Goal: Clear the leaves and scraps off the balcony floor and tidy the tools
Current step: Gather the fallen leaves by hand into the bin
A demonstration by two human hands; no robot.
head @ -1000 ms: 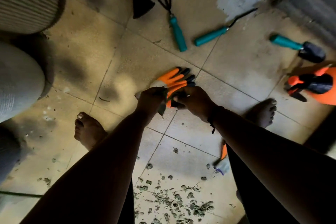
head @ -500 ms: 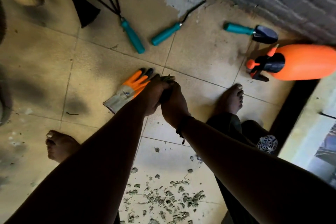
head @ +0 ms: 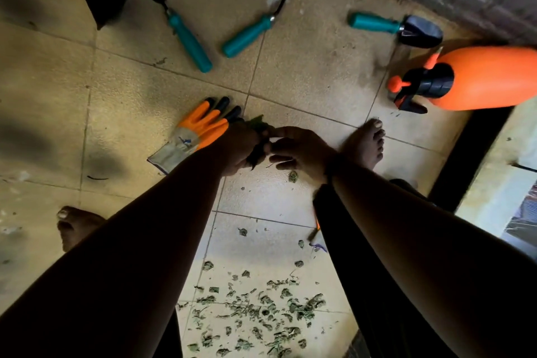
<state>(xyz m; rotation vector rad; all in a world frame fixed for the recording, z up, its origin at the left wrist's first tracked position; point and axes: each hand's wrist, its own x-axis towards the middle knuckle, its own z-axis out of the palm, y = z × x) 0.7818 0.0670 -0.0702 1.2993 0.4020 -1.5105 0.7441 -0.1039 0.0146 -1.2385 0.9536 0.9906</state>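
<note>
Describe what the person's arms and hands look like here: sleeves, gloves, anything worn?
Both forearms are bare, with no sleeves in view. The left hand and right hand wear no gloves; the one orange glove in clear view lies on the floor. A dark band circles the right wrist. No rings or watch can be made out in the dim light.

head cam — single wide-angle view | looks steeply down over both forearms at the tiled floor (head: 305, 73) | close to hands, feet at frame sides — no second view

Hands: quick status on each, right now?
Left hand: gripping a bunch of leaves.
Right hand: open, fingers extended toward the bunch, holding nothing visible.
</note>
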